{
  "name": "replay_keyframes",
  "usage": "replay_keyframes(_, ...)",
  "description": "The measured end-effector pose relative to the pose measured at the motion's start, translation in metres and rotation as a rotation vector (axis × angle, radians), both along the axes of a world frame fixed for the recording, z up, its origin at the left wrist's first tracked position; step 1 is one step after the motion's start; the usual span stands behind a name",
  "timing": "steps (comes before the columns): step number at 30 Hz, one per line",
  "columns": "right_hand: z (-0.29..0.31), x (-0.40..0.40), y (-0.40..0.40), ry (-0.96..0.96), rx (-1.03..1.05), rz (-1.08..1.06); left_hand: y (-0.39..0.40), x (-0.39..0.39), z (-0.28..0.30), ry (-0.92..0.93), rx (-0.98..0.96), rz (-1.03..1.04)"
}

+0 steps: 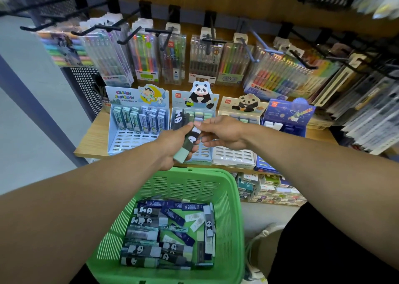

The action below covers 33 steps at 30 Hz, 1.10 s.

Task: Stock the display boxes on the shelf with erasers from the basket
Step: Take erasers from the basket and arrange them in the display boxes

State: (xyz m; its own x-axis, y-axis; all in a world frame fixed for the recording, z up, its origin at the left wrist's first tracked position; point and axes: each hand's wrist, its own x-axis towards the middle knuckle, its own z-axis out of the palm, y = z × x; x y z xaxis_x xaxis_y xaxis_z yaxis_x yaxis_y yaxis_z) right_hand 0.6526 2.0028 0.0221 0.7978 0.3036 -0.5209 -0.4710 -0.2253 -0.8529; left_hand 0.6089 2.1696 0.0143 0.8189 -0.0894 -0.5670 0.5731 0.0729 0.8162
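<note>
My left hand (172, 145) grips a bundle of panda erasers (187, 142) with dark sleeves and green ends, held above the panda display box (195, 105) in the middle of the shelf. My right hand (222, 133) pinches one eraser at the top of that bundle. Below, the green basket (234, 197) holds several loose erasers (168, 229), some panda, some dark blue, some white.
On the wooden shelf (95, 136) stand a Crayon Shin-chan box (138, 119) at left, a second panda box (239, 115) and a blue space box (287, 119) at right. Pen packs (205, 57) hang on black hooks above. More stock sits on a lower shelf (269, 188).
</note>
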Motion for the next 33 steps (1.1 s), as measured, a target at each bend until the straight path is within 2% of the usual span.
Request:
replay_keyframes(5,0.004,-0.01,-0.014,0.053,0.054,0.025,-0.005,-0.008,0.0,0.033,0.026,-0.057)
replay_keyframes(12,0.007,-0.029,-0.036,0.174,-0.049,0.342,-0.018,-0.023,-0.006,0.105,0.074,-0.161)
replay_keyframes(19,0.012,-0.046,-0.023,-0.011,-0.324,0.558,-0.035,-0.038,-0.013,0.093,0.104,-0.267)
replay_keyframes(23,0.011,-0.04,-0.051,0.07,-0.478,0.718,-0.04,-0.037,-0.02,0.095,0.136,-0.213)
replay_keyframes(25,0.008,-0.033,-0.071,0.107,-0.448,0.646,-0.038,-0.033,-0.023,0.106,0.103,-0.184)
replay_keyframes(27,0.004,-0.027,-0.089,0.085,-0.432,0.439,-0.036,-0.03,-0.023,0.098,0.102,-0.171)
replay_keyframes(30,-0.006,-0.019,-0.106,-0.036,-0.456,0.129,-0.035,-0.027,-0.023,0.078,0.105,-0.182)
replay_keyframes(33,-0.014,-0.012,-0.103,-0.206,-0.545,0.064,-0.037,-0.027,-0.023,0.065,0.108,-0.211)
